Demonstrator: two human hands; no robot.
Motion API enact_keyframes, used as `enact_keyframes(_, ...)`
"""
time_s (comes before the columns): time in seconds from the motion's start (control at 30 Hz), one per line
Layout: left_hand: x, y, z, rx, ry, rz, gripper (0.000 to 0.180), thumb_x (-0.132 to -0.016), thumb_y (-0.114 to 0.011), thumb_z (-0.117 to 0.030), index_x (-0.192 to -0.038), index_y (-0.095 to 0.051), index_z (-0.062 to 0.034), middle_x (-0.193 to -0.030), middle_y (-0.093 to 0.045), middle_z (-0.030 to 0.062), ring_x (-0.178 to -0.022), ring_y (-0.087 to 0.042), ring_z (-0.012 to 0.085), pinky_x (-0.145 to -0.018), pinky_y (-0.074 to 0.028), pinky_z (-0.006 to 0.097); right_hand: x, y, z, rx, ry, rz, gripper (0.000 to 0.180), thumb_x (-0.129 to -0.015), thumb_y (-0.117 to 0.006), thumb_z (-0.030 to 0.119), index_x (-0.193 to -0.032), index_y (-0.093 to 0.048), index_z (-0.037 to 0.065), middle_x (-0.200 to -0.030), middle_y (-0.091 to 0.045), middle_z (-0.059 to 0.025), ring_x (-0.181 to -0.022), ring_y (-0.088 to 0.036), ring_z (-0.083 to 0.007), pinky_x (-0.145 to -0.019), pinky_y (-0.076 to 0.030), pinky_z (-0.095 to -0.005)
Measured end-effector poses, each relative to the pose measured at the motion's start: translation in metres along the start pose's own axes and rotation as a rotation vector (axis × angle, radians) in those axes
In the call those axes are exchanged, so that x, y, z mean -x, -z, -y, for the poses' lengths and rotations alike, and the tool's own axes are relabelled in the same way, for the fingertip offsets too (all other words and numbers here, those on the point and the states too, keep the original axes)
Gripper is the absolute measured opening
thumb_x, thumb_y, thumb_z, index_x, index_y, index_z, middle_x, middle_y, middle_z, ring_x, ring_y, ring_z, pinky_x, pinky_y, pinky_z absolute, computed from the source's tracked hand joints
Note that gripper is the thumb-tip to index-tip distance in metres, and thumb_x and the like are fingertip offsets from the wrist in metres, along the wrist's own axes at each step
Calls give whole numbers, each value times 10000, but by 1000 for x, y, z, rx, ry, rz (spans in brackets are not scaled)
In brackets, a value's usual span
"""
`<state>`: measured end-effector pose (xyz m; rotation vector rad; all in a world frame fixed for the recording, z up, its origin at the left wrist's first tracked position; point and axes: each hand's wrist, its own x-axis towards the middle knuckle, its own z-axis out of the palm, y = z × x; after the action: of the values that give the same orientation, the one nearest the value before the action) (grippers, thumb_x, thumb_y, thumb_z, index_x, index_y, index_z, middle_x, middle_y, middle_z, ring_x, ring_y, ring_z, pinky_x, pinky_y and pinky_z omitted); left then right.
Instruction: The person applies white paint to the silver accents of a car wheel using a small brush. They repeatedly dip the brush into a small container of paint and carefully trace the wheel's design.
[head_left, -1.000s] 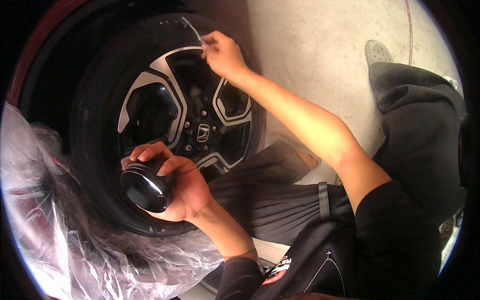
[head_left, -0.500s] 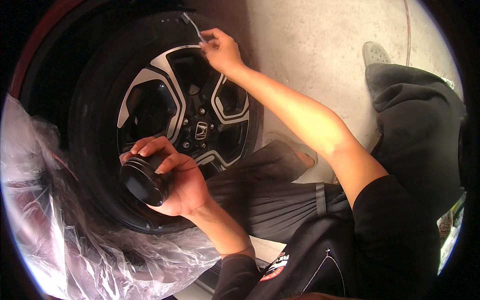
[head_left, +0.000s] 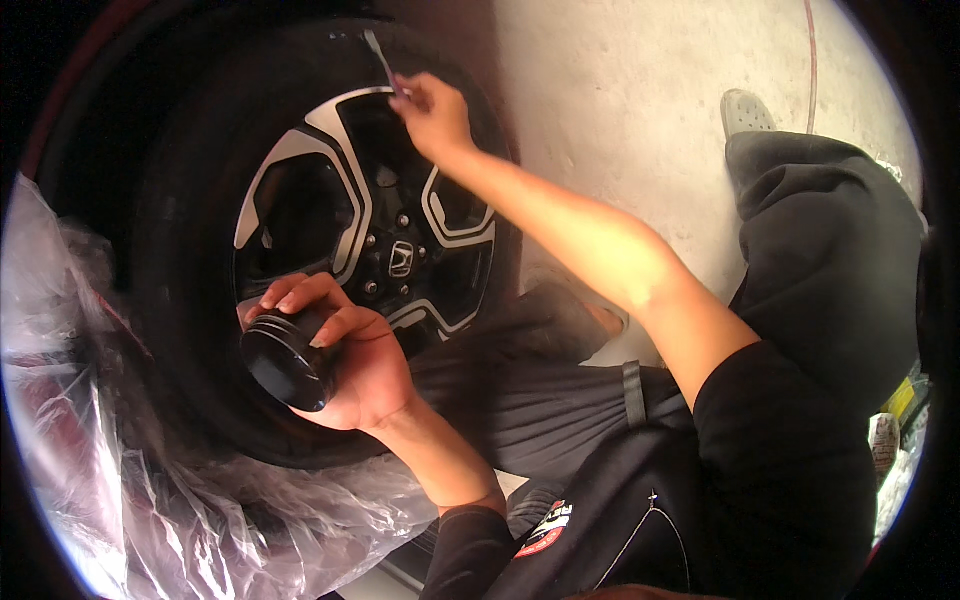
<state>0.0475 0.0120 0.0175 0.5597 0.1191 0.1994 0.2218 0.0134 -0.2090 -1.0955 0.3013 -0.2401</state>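
Left hand (head_left: 365, 375): clasped round 1 black, round container (head_left: 287, 365), before the wheel (head_left: 400, 258). Right hand (head_left: 437, 115), apart: pinching 1 slim brush (head_left: 382, 65), tip by the tyre's (head_left: 183, 255) upper sidewall; contact unclear. Few shiny marks (head_left: 346, 36) there; rubber elsewhere dark; amount done or left: cannot tell.

A silver maker's emblem (head_left: 401, 259) marks the hub of a black-and-silver wheel (head_left: 385, 205), center-left of the frame; a red-and-white lettered print (head_left: 543, 532) sits on a black shirt (head_left: 625, 505), bottom center. Markings on a pale package (head_left: 884, 445), lower right, are illegible.
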Motion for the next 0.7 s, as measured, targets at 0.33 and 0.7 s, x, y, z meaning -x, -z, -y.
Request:
enact_keyframes(0.33,7,-5,7,86,38,42,312,-832,-709,-111,-1131,-623,-132,-1152,-579,11,-1080,-591,144,-743,-612,297,-35,4,-19,-192,-38,63,260,-885,-743,21,-1142,-709,0,-962,-757,-73,-837,-657,-87,-756,-515,-247)
enact_keyframes(0.7,9,-5,19,75,38,51,325,-840,-728,-140,-1150,-634,-119,-1189,-576,12,-1088,-589,142,-737,-611,290,-29,5,-20,-83,-18,72,242,-853,-773,86,-1092,-749,59,-908,-757,-129,-806,-700,-152,-754,-532,-312)
